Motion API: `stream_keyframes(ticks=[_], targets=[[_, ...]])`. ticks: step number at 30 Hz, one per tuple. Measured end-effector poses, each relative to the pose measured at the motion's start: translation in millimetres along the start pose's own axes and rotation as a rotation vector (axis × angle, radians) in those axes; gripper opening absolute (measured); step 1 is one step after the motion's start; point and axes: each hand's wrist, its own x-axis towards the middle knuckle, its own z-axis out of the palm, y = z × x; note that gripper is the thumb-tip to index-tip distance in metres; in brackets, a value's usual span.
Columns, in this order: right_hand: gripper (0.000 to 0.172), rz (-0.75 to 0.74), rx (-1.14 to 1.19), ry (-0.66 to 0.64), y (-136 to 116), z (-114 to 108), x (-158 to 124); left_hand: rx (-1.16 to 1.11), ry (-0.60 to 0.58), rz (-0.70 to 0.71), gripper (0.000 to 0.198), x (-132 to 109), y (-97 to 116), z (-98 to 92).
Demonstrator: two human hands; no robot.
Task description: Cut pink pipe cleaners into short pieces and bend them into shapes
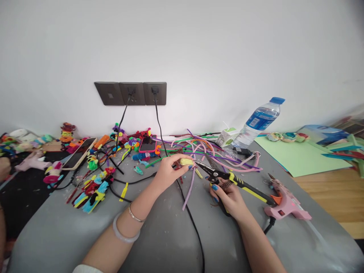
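Note:
Between the thumb and fingers of my left hand (170, 170) is a small yellow fuzzy piece (186, 162), with a bit of pink at its right end. My right hand (229, 197) grips black-and-yellow pliers (227, 175) by the handles. Their pointed jaws reach left to the pink end of the yellow piece; whether they are closed on it I cannot tell. A light purple pipe cleaner (189, 191) hangs down just below the piece. Behind the hands lies a loose heap of pink, purple and green pipe cleaners (212, 151).
A pink glue gun (287, 203) lies at right. Behind stand a tilted water bottle (257, 123) and a small carton (227, 136). Finished pipe-cleaner figures (95, 189) and a phone (80, 153) lie at left. A black cord (190, 216) crosses the table. Another person's hand (4, 168) shows at far left.

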Motion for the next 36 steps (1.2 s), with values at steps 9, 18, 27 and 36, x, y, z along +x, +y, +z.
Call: stream_keyframes(ticks=[9,18,27,36], targets=[[0.057,0.067,-0.019,0.053,-5.7,3.7,-3.6,-0.02,-0.01,-0.028,0.022,-0.7,2.6,-0.9],[0.056,0.109,-0.082,0.076,-6.9,4.2,-6.2,-0.063,-0.016,-0.033,0.026,-1.0,-1.1,-0.4],[0.055,0.139,-0.143,0.09,-5.4,3.6,-8.4,-0.078,-0.02,-0.005,0.031,-1.1,-3.2,-0.1],[0.053,0.147,-0.126,0.108,-3.5,5.5,-8.1,-0.131,-0.028,-0.011,0.041,-1.1,0.1,0.6]])
